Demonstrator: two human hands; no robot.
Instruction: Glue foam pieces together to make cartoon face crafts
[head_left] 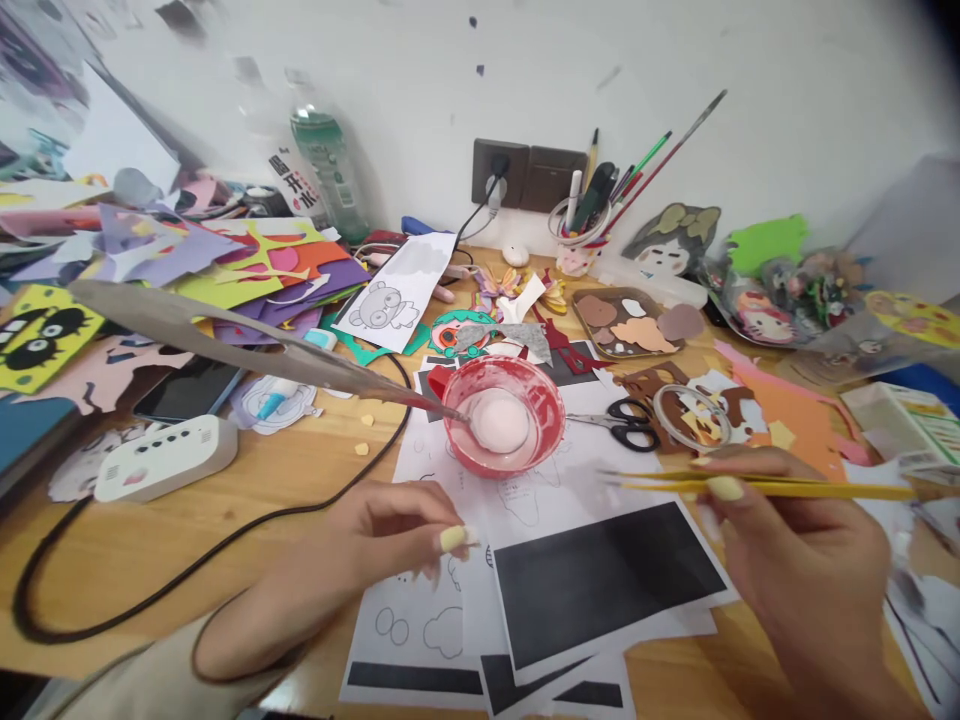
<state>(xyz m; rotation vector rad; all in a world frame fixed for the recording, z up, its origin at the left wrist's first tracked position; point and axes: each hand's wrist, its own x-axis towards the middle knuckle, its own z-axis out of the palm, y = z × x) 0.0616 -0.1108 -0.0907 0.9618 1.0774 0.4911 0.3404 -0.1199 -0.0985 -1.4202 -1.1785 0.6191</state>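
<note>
My right hand (795,560) holds a pair of yellow tweezers (810,489) pinched between thumb and fingers, the tips pointing left and slightly blurred. My left hand (390,545) hovers over the printed sheets, thumb and forefinger pressed together at something too small to make out. Beyond both hands stands a red bowl (541,400) with white paste (499,420) in it. A long grey stick-like tool (300,360) leans out of the bowl toward the upper left. Under the hands lie sheets with line drawings (420,610) and a sheet with a black rectangle (607,580).
Black scissors (626,424) and a tape roll (690,415) lie right of the bowl. A black cable (247,525) loops from a white power strip (165,460). Coloured paper scraps (247,260) pile up at back left, near bottles (322,150). A pen holder (577,255) stands by the wall.
</note>
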